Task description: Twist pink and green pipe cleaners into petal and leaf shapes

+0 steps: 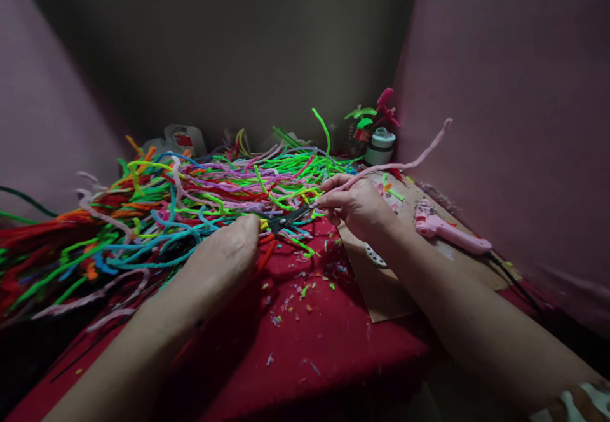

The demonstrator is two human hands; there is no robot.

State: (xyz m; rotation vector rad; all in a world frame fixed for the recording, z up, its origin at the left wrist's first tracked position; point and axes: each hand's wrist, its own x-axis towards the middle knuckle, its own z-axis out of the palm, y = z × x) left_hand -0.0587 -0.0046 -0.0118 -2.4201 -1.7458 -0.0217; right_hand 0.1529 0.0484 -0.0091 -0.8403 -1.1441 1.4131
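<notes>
My left hand (236, 244) is closed round the handles of a pair of scissors (286, 220), whose dark blades point right. Orange and yellow show at the handle beside my fingers. My right hand (355, 204) pinches a pale pink pipe cleaner (410, 165) near one end; its long free part rises up and to the right. The scissor tips meet the pinched end at my right fingertips. Whether the blades touch the pipe cleaner I cannot tell. Behind both hands spreads a big heap of many-coloured pipe cleaners (229, 183).
A pink glue gun (452, 232) with a black cord lies on a brown board (381, 292) at the right. Behind it stand a white jar (380, 145) and pink and green pipe-cleaner shapes (365, 117). Small clippings (305, 292) litter the red cloth (333, 346). Walls close in on both sides.
</notes>
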